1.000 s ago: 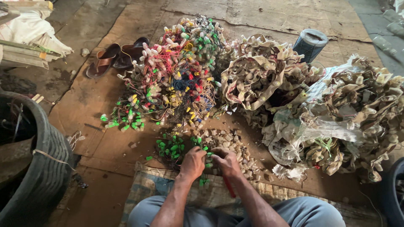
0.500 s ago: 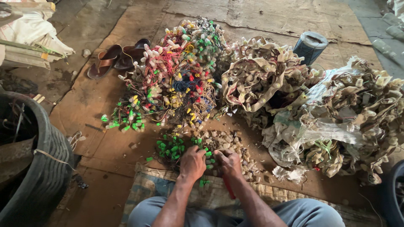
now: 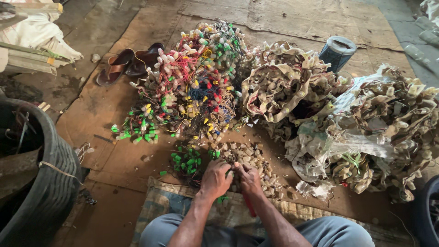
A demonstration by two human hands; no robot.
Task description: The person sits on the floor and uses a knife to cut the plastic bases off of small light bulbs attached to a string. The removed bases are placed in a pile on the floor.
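Both hands, left hand (image 3: 216, 177) and right hand (image 3: 249, 176), have drawn closer together, pinching small bulb pieces (image 3: 242, 155) beside green bulbs (image 3: 185, 161).

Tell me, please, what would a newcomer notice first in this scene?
First, the big tangle of coloured bulbs and wires heaped on the floor at the centre. Right of it lie beige piles of strips. Below, the left hand and right hand meet over small pieces.

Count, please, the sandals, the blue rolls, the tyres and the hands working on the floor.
Sandals: 2
Blue roll: 1
Tyre: 1
Hands, left hand and right hand: 2
Total: 6
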